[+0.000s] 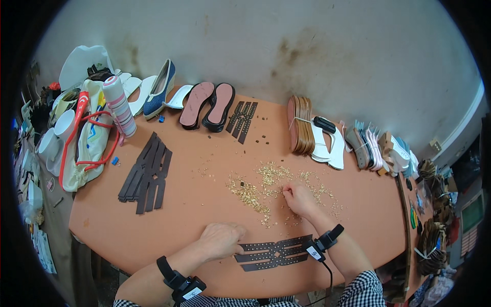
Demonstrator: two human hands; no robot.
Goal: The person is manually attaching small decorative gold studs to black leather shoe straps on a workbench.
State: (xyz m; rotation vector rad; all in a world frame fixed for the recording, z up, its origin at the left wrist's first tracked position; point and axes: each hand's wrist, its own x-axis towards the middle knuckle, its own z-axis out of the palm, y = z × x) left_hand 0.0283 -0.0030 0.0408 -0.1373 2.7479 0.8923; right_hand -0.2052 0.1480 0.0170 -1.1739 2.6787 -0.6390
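A dark brown cut-out shoe upper, set with rows of small metal studs, lies flat near the table's front edge. My left hand is curled at its left end, the fingertips closed on that edge. Farther off, my right hand reaches into a scatter of small gold studs. Its fingertips are pinched together among the studs; whatever they hold is too small to see. Plain dark uppers are stacked to the left. Another studded upper rests toward the back.
Two black-edged soles with pink insoles, a blue wedge shoe and a striped spray can stand at the back left. Bundled insoles and white shoe-shaped pieces line the back right. A wall rises behind the table.
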